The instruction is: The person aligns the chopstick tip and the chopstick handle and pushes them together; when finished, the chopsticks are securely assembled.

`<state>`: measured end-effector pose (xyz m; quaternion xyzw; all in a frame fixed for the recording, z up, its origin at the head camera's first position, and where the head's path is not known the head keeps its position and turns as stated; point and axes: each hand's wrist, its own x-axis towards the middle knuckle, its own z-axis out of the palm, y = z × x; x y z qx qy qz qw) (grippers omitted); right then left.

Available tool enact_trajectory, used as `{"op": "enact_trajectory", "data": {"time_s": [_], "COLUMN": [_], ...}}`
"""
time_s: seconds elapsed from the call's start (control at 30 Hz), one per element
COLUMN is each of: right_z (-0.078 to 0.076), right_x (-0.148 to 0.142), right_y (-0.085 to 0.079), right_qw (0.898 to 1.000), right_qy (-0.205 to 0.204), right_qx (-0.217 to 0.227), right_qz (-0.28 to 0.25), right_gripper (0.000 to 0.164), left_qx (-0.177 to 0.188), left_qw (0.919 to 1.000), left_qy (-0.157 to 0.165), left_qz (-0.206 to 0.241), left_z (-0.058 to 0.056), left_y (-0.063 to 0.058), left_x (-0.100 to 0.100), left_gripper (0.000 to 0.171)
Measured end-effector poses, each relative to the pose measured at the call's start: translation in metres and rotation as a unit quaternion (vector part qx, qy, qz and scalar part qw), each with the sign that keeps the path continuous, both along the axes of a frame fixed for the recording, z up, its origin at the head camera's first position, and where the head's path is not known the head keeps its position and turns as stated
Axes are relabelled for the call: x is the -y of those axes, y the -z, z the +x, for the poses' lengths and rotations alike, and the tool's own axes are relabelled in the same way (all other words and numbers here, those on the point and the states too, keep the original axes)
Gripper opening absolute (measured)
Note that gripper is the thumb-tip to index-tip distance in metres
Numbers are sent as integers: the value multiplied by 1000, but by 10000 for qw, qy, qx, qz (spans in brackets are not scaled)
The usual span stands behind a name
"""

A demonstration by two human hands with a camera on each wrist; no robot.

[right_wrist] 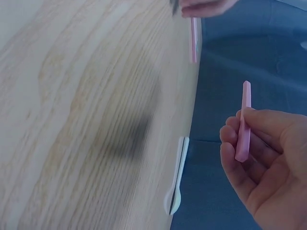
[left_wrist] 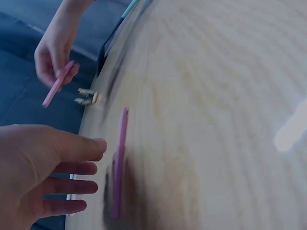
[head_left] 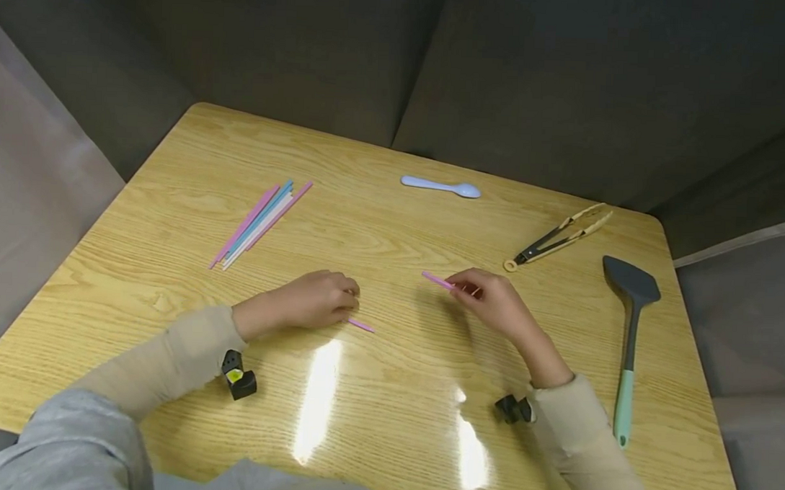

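Note:
In the head view my right hand (head_left: 491, 299) is raised above the table, pinching a short pink straw piece (head_left: 437, 280) between thumb and fingers. The right wrist view shows this straw piece (right_wrist: 245, 122) tilted across the curled fingertips. My left hand (head_left: 319, 300) is low over the table, left of centre. A second short pink straw piece (left_wrist: 120, 163) lies on the wood beside it. In the left wrist view the fingers are nearly straight, with a gap between the thumb and that piece.
Pink, blue and white straws (head_left: 263, 222) lie in a bunch at the left. A pale blue spoon (head_left: 436, 185) is at the back edge. Tongs (head_left: 555, 240) and a spatula with a green handle (head_left: 629, 347) lie on the right. Dark curtains (head_left: 399, 58) stand behind the table.

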<state>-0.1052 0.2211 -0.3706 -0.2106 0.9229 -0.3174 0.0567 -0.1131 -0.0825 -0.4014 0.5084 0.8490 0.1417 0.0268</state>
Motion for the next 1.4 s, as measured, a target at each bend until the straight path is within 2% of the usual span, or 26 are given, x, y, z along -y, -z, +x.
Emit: {"op": "enact_trajectory", "data": {"time_s": [0.1, 0.27, 0.43, 0.6, 0.83, 0.97, 1.1, 1.2, 1.33, 1.4], "right_z": [0, 0, -1, -1, 1, -1, -1, -1, -2, -3], "right_x": [-1, -5, -7, -7, -8, -8, -8, -7, -6, -6], "right_y": [-2, -5, -7, -7, -11, -14, -18, -21, -24, -25], "right_qw": [10000, 9998, 9998, 9997, 9993, 9988, 9980, 9970, 9957, 9954], "right_qy": [62, 175, 192, 219, 274, 322, 486, 642, 816, 850], "right_qx": [-27, -97, -67, -63, -242, -382, -397, -424, -429, -394], "right_qz": [-3, -20, -37, -25, -23, 6, 27, 15, -67, -180], "right_gripper": [17, 16, 15, 15, 14, 13, 13, 14, 15, 16], "left_qx": [-285, -539, -957, -1070, -608, -566, -636, -556, -90, 189], "left_qw": [9993, 9981, 9950, 9940, 9956, 9923, 9896, 9886, 9846, 9807], "left_qy": [192, 209, 244, 211, -127, -254, -388, -684, -1194, -1310], "left_qz": [-127, -191, -135, -25, 700, 1076, 1228, 1220, 1277, 1438], "left_z": [5, 10, 12, 10, -3, -15, -25, -31, -38, -40], "left_y": [5, 11, 15, 15, -2, -15, -29, -40, -50, -54], "left_x": [-4, -5, -6, -7, -7, -7, -9, -11, -15, -17], "left_gripper": [13, 11, 6, 5, 6, 4, 4, 6, 11, 12]}}
